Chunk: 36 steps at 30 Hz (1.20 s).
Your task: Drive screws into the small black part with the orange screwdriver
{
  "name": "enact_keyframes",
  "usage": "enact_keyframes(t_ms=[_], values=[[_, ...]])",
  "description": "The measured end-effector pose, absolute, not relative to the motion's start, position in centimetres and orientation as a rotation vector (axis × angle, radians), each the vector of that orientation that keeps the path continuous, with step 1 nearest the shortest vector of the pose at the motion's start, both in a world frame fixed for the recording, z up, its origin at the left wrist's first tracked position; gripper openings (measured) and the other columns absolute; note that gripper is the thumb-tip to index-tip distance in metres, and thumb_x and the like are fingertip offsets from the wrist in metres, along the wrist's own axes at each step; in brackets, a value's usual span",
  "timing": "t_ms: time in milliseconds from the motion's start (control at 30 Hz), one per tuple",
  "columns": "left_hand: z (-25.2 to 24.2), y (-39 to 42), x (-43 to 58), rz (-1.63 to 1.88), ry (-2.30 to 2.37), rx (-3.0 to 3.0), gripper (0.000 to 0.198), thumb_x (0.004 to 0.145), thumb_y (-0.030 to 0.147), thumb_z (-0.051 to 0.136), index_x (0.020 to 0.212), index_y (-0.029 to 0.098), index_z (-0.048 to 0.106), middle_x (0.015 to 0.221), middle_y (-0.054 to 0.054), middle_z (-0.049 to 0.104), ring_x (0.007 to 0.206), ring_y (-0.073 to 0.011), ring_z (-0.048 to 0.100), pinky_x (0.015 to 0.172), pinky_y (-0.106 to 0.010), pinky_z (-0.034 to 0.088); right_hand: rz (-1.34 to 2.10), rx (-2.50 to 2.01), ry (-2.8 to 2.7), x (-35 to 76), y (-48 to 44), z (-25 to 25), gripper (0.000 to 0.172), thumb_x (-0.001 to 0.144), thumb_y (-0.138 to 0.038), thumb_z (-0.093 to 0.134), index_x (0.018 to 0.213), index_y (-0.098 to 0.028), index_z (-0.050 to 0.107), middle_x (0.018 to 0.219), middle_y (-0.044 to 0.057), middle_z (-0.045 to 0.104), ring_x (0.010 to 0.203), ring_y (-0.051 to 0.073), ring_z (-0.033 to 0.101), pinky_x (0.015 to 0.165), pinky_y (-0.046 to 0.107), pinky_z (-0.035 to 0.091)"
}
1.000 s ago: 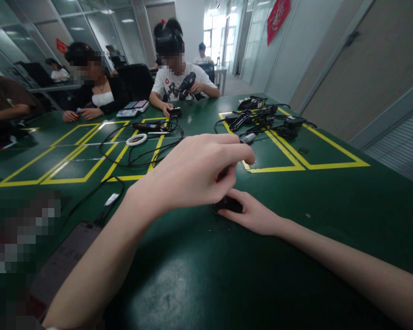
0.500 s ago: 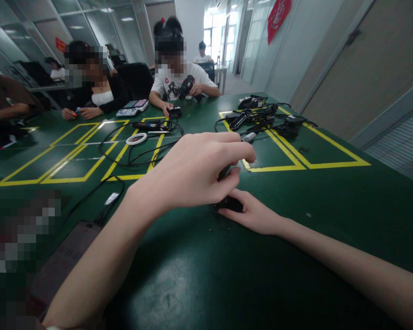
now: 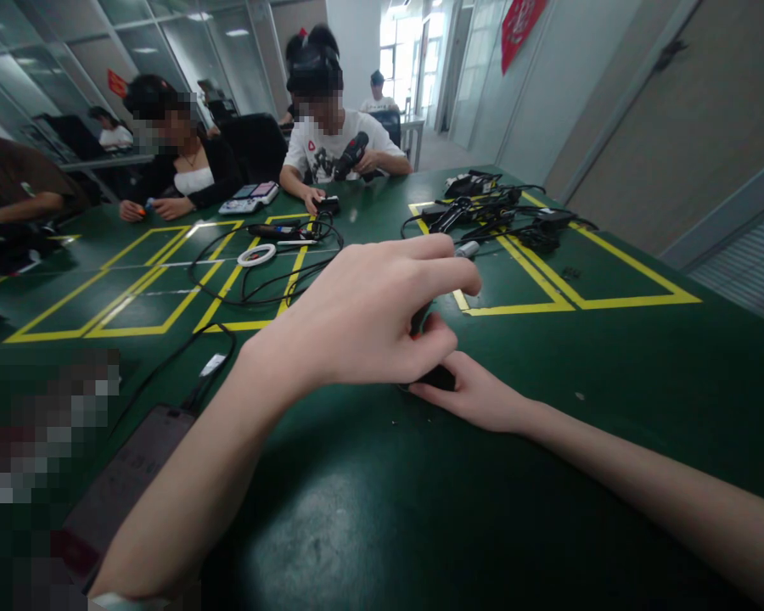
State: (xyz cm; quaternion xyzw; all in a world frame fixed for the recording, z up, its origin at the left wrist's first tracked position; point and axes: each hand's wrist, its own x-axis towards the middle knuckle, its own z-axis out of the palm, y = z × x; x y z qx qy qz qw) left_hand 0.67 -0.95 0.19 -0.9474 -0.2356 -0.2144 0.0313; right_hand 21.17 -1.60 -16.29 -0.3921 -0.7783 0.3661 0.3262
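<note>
My left hand (image 3: 382, 314) is raised over the green table, its fingers curled round something dark with a touch of red that is mostly hidden behind the hand. Just below it, my right hand (image 3: 484, 390) rests low at the table and grips a small black object (image 3: 438, 378). That object lies under the left hand's fingers, and its far side is hidden, so its kind does not show. Two tiny specks lie on the table in front of it.
Black cables and adapters (image 3: 484, 212) lie tangled at the back right. A coiled cable (image 3: 245, 297) and a white ring (image 3: 256, 255) lie left of centre. A phone-like slab (image 3: 131, 475) is by my left forearm. Across the table, a person (image 3: 350, 144) holds a black power tool (image 3: 351, 155).
The whole view has shifted slightly. Both hands keep nearly the same pose over the black object, and the left fingers sit a little further right, covering more of it.
</note>
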Motion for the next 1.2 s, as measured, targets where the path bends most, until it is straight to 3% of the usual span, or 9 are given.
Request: enact_keyframes(t_ms=[1033, 1200], values=[[0.19, -0.84, 0.66, -0.726, -0.664, -2.909, 0.028, 0.090, 0.014, 0.053, 0.108, 0.016, 0.073, 0.101, -0.008, 0.073, 0.084, -0.0170, 0.066, 0.067, -0.027, 0.046, 0.987, -1.032, -2.045, 21.12, -1.60, -16.24, 0.032, 0.090, -0.037, 0.070, 0.118, -0.020, 0.070, 0.121, 0.012, 0.078, 0.111, 0.029, 0.073, 0.102, 0.049, 0.059], [0.29, -1.04, 0.70, -0.687, -0.688, -2.940, 0.033, 0.085, 0.013, 0.053, 0.111, 0.016, 0.073, 0.099, -0.007, 0.073, 0.082, -0.0173, 0.066, 0.066, -0.028, 0.047, 0.984, -1.026, -2.012, 20.99, -1.62, -16.70, 0.034, 0.090, -0.038, 0.069, 0.120, -0.021, 0.068, 0.120, 0.011, 0.077, 0.110, 0.030, 0.073, 0.099, 0.048, 0.060]])
